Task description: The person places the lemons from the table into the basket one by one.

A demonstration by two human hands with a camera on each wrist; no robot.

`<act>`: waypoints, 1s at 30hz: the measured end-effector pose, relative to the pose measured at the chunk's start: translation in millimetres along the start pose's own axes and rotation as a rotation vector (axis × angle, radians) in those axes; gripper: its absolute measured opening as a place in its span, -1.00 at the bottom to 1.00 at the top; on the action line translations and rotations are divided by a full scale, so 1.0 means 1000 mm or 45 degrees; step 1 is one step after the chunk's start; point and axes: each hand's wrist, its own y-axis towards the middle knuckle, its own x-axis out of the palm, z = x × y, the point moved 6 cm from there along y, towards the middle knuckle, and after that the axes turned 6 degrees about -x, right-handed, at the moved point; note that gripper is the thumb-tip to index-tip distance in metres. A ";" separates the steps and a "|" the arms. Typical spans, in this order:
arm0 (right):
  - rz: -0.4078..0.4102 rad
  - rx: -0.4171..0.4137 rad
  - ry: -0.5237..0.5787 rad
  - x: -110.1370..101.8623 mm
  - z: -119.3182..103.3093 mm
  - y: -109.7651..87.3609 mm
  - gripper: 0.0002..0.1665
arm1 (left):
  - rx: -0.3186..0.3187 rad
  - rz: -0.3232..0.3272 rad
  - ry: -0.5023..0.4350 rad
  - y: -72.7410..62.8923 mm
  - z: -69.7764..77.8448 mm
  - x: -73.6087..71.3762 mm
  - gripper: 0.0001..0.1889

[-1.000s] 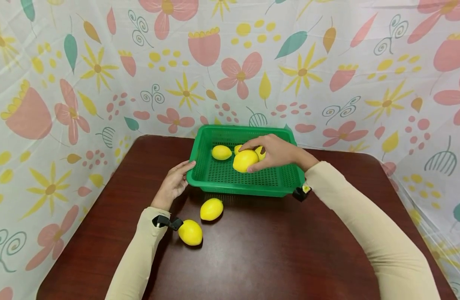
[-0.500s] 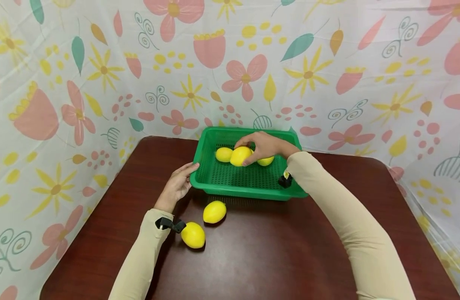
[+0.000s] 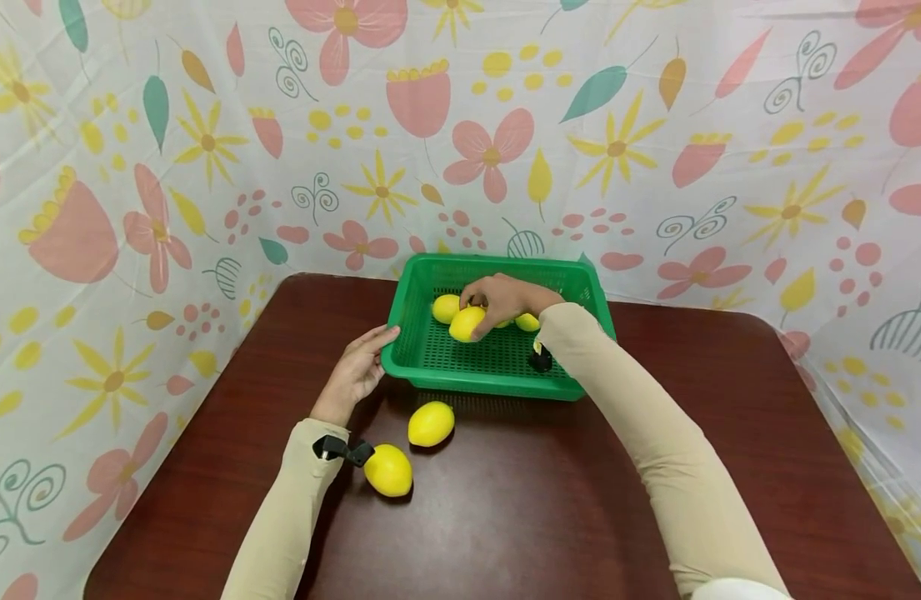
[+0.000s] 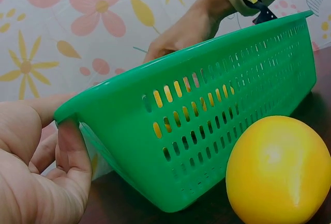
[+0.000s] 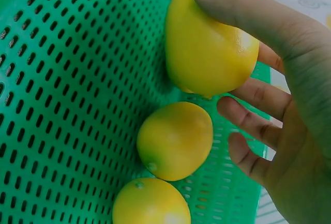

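Right hand [image 3: 505,297]: carried the held yellow plastic lemon [image 3: 466,323] leftward across the green perforated plastic basket [image 3: 498,379], lowering it beside two lemons lying inside. Right forearm swung inward over the basket's near rim.

Both arms wear long, soft beige sleeves [image 3: 655,467]. A small black clip [image 3: 343,450] with a yellow bit sits at each wrist.

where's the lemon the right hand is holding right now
In the head view the lemon sits in the right hand inside the green basket, toward its far left, beside another lemon.
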 end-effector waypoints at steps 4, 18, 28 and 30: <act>-0.039 0.025 -0.044 0.008 0.001 0.004 -0.27 | -0.011 -0.003 0.011 0.000 -0.001 0.001 -0.41; 0.066 -0.043 -0.073 -0.001 -0.015 0.006 -0.27 | 0.013 -0.035 0.000 0.002 0.002 0.005 -0.47; 0.195 -0.079 -0.010 -0.026 -0.039 -0.024 -0.24 | 0.007 -0.023 -0.010 0.001 0.003 0.001 -0.48; 0.220 -0.100 -0.041 -0.027 -0.049 -0.031 -0.28 | 0.006 -0.020 -0.003 0.001 0.003 0.000 -0.48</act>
